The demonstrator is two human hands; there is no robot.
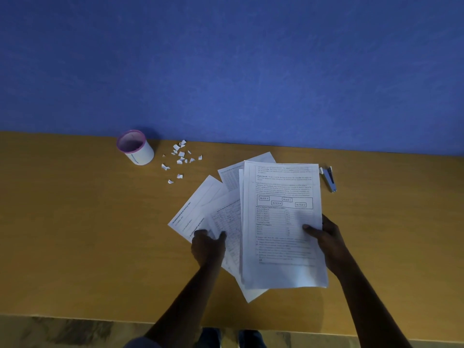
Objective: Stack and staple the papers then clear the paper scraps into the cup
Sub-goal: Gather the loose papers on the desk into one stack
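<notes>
Both forearms came up from the bottom edge of the frame. Left hand [208, 247], lower centre, was clenched on the loose fanned sheets, thumb on top, fingers curled round their left edges. Right hand [329, 243], right of centre, pinched the right edge of the top sheet [281, 229], with the thumb lying on the print; its fingers went under the paper and were hidden. The papers [227, 194] sat between the two hands, splayed toward the upper left and not squared up. The top sheet was upright in the frame and covered most of the rest. The near corners of the papers looked lifted, and I could not tell whether the far ends touched the desk.

A strip of mottled floor [62, 330] ran along the bottom edge. Above it was the brown wooden desk [75, 234], filling the middle band. The stapler [329, 179] lay flat on the desk just past the top sheet's upper right corner, apart from both hands. The paper scraps [181, 154] were scattered left of centre, well apart from the papers. The cup [135, 148] stood upright just left of the scraps, near the desk's far edge; it was white with a purple rim. A blue wall [226, 59] filled the upper half of the frame.

Counts: two hands, one stapler, one cup. At least four sheets showed edges, but the exact number was unclear. There were roughly fifteen scraps, some too small to be sure of.
</notes>
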